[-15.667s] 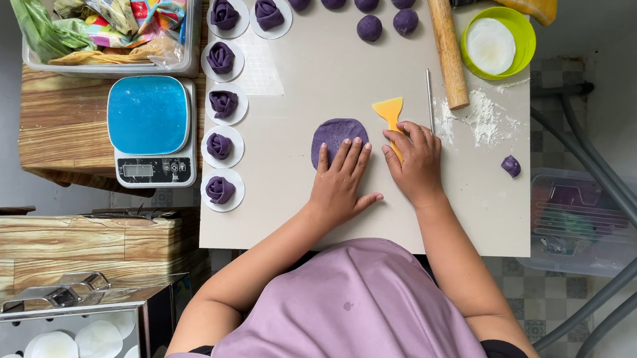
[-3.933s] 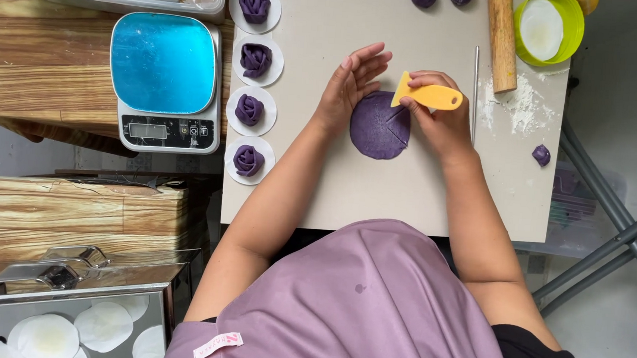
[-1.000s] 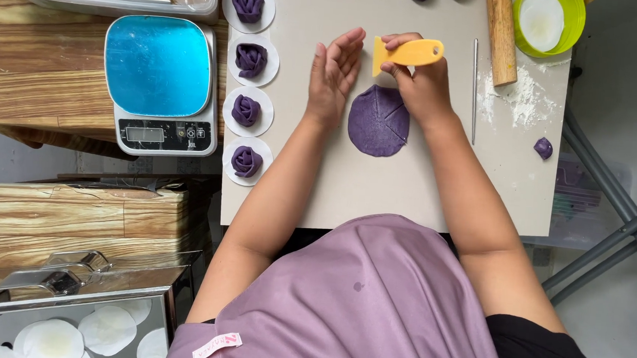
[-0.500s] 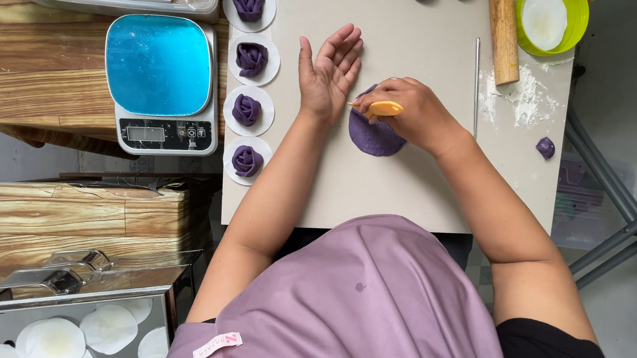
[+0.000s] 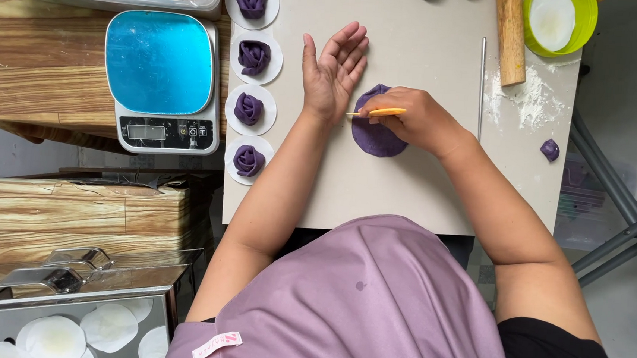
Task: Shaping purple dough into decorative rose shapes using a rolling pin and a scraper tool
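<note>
A flat round of purple dough lies on the pale work board. My right hand rests over its upper half and grips a yellow dough scraper, whose thin edge points left across the dough. My left hand lies palm down with fingers spread, just left of the dough and touching its edge. Several purple rose-shaped dough pieces sit on white paper rounds in a column at the board's left side.
A blue-topped kitchen scale stands on a wooden block to the left. A wooden rolling pin, a green bowl, spilt flour, a thin metal rod and a small purple dough lump are on the right. A steamer tray sits lower left.
My right hand has turned the scraper from flat above the dough to edge-on across it and moved down and left. My left hand stays spread beside the dough.
</note>
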